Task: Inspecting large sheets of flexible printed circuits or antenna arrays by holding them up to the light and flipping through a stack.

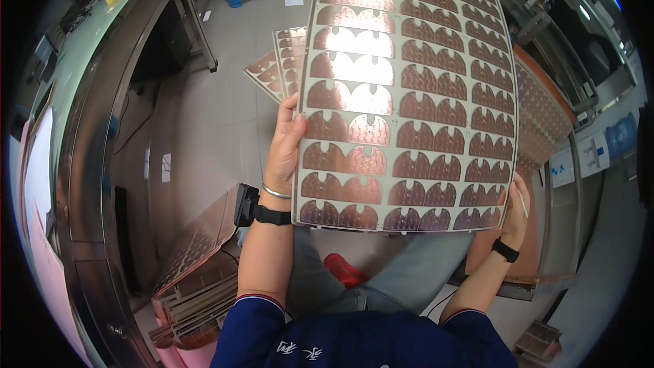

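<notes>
The upper garment was a dark blue shirt [361, 337] with short sleeves [238, 327], each finished with red and white trim [264, 297] at the cuff. White characters [287, 348] marked the chest. Faded blue jeans [424, 264] covered the legs. The left wrist carried a silver-coloured bangle [275, 193] and a black strap [274, 217] fitted with a boxy black device [246, 206]; the right wrist, a black band [505, 251].

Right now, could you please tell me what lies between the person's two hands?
In the head view, a large copper-patterned sheet spans the stretch from the left hand, at its left edge, to the right hand, by its lower right corner.
</notes>
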{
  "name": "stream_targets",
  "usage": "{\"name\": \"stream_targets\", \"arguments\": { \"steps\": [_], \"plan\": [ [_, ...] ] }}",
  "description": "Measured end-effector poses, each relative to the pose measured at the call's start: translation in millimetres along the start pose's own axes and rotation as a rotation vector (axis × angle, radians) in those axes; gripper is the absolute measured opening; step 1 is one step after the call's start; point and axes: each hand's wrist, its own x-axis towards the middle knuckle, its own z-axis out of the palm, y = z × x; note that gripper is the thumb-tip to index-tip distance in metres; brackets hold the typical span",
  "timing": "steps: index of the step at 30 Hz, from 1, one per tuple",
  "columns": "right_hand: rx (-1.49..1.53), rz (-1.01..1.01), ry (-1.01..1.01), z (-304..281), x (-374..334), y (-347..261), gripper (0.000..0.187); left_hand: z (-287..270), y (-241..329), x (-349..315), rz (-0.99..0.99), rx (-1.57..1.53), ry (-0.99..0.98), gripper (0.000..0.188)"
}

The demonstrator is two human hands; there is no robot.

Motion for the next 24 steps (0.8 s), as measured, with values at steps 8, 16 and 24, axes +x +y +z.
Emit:
{"name": "stream_targets", "arguments": {
  "steps": [8,16,24],
  "plan": [
    [0.088,-0.001,0.048,10.0,33.5,-9.8,0.016,-3.9,0.5,-6.1,-0.011,-0.018,-0.117,0.039],
    [0.156,-0.308,0.018,14.7,64.9,-20.3,0.013,-8.6,10.0,1.6,0.134,0.053,-0.124,0.038],
    [0.201,-0.383,0.035,28.4,71.2,-12.7,0.014,-17.7,9.9,2.9,0.258,0.074,-0.048,0.034]
  ]
}}
